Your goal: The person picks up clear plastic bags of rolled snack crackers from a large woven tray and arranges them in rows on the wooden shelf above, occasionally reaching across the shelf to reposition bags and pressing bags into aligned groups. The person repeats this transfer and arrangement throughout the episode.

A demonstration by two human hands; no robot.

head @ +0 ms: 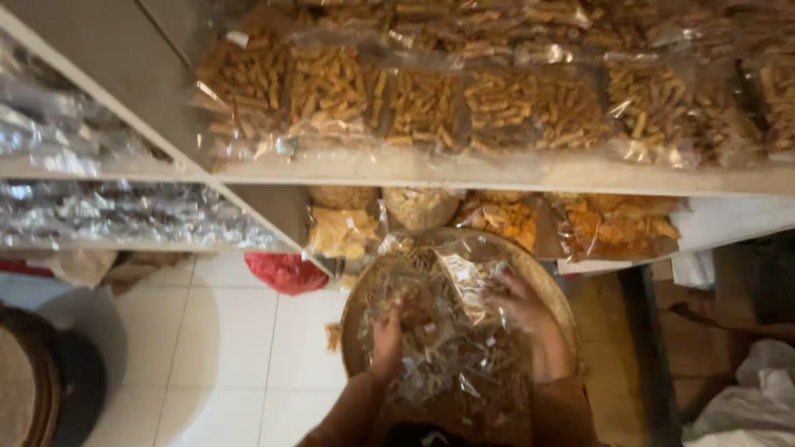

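I am looking down at a round woven tray (546,285) piled with clear snack packets (447,348). My left hand (386,338) is resting on the pile, fingers curled into the packets. My right hand (520,305) is gripping the edge of one clear packet (472,277). Above the tray, a white shelf (497,175) is carrying bagged fried sticks (422,108).
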